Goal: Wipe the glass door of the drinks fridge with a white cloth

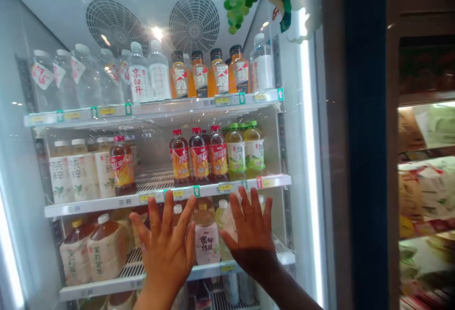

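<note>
My left hand (168, 246) is raised with its fingers spread, palm towards a drinks fridge. Beside it my right hand (251, 236) is held up the same way, fingers apart. Neither holds anything; whether they touch the fridge's glass, I cannot tell. Between them shows a large bottle (206, 243) with a white label and yellow cap. Above, on the middle shelf (88, 205), stand red-capped tea bottles (180, 160) and green-capped tea bottles (254, 151). My left hand hides some bottles on the lower shelf, and my right hand covers others.
The top shelf (152, 109) carries several clear water bottles (87, 80) and orange drink bottles (217, 75). Large brown bottles (106, 250) stand lower left. A grape picture (235, 4) hangs at the upper right. Right of the dark frame (366, 134) are shelves with packaged goods (430, 191).
</note>
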Motion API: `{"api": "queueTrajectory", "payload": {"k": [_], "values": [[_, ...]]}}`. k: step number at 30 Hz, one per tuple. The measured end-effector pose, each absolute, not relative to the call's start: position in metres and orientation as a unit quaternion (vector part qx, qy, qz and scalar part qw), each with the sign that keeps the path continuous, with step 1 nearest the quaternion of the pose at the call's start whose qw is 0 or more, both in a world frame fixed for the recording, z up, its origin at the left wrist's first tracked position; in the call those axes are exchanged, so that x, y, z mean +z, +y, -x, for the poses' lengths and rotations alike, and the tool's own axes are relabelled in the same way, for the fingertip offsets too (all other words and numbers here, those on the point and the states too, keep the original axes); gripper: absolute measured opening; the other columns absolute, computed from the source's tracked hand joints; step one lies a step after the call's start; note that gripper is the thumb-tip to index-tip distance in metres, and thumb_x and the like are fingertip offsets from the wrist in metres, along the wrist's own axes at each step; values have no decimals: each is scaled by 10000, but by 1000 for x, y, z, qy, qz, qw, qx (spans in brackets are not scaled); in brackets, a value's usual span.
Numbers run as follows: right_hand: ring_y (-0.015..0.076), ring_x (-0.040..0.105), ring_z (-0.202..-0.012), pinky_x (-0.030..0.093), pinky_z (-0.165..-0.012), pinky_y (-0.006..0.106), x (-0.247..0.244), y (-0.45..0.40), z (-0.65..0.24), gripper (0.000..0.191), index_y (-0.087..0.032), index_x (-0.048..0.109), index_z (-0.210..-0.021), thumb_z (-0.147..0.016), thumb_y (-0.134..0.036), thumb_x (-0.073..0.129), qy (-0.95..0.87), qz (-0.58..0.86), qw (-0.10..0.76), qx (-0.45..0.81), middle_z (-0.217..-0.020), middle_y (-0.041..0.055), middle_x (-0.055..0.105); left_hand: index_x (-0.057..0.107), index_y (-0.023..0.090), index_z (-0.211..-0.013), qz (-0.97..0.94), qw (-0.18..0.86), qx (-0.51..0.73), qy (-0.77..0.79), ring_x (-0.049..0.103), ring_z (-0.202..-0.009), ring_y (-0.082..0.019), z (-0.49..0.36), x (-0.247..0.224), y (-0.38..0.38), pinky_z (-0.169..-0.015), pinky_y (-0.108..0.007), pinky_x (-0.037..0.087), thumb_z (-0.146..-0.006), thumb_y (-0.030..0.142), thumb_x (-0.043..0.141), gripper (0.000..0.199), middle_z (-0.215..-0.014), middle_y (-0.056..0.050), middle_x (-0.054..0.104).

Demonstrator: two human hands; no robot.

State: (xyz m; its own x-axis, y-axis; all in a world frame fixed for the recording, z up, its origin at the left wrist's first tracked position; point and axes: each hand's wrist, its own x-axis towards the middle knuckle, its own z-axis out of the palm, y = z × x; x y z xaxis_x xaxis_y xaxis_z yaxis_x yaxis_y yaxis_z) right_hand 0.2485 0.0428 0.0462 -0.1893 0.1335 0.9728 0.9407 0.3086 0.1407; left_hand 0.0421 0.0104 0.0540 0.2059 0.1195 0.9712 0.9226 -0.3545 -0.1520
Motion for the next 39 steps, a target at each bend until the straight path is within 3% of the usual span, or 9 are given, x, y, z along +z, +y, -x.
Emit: {"api": "queueTrajectory", "payload": {"k": [6, 11, 16, 21, 27, 32, 35, 39], "values": [[346, 27, -1633, 122, -1245, 776, 81, 43, -195, 780, -195, -24, -1683, -1070, -434, 396, -644, 416, 496, -407, -1750, 96, 42, 228, 392, -1643, 643, 417, -485, -421, -79, -1652, -284, 20, 63, 11, -1302, -586, -146, -970, 259, 614, 787, -1784, 4, -4], [298, -31, -1641, -18, -1320, 631, 93, 44, -128, 815, -126, 49, -1684, -1056, -504, 406, -682, 365, 439, -458, -1760, 84, 28, 236, 414, -1638, 642, 418, -488, -419, -70, -1653, -281, 69, 70, 13, -1305, -588, -132, -974, 260, 613, 779, -1784, 12, 11], [301, -70, -1636, 34, -1323, 646, 121, 44, -64, 780, -123, 83, -1680, -1051, -402, 450, -644, 396, 471, -455, -1759, 105, 115, 222, 409, -1644, 628, 435, -496, -412, -79, -1650, -290, 119, 82, 16, -1302, -601, -134, -960, 251, 630, 812, -1785, -1, 9], [303, -16, -1640, -67, -1330, 585, 111, 43, -18, 698, -134, 215, -1664, -1055, -378, 451, -683, 353, 423, -479, -1757, 81, 145, 217, 427, -1642, 633, 413, -514, -404, -69, -1650, -315, 159, 88, 15, -1287, -676, -110, -961, 252, 621, 811, -1783, -1, 19], [308, -59, -1637, 108, -1305, 697, 146, 46, 24, 711, -138, 141, -1672, -1055, -344, 427, -661, 380, 455, -460, -1754, 101, 156, 180, 429, -1650, 650, 409, -506, -392, -103, -1644, -325, 199, 91, 17, -1270, -698, -120, -962, 254, 615, 833, -1782, -14, -26], [279, 91, -1638, 119, -1339, 599, 177, 47, 37, 582, -183, 327, -1626, -1076, -361, 391, -720, 284, 329, -541, -1744, 40, 231, 197, 417, -1652, 658, 431, -506, -355, -59, -1652, -305, 228, 115, 20, -1298, -624, -131, -977, 292, 594, 793, -1785, 12, 12], [294, 148, -1628, 153, -1323, 625, 213, 51, 36, 579, -170, 309, -1630, -1087, -363, 362, -697, 291, 338, -561, -1739, 57, 244, 198, 435, -1646, 657, 463, -503, -318, -35, -1655, -287, 240, 146, 23, -1301, -613, -133, -999, 280, 554, 755, -1784, 38, 28], [306, 115, -1632, 183, -1312, 627, 233, 53, 30, 598, -157, 298, -1633, -1087, -390, 367, -692, 289, 340, -567, -1746, 68, 218, 163, 420, -1655, 649, 488, -507, -287, -49, -1655, -280, 244, 181, 22, -1302, -587, -134, -1008, 255, 530, 762, -1786, 27, 0]]}}
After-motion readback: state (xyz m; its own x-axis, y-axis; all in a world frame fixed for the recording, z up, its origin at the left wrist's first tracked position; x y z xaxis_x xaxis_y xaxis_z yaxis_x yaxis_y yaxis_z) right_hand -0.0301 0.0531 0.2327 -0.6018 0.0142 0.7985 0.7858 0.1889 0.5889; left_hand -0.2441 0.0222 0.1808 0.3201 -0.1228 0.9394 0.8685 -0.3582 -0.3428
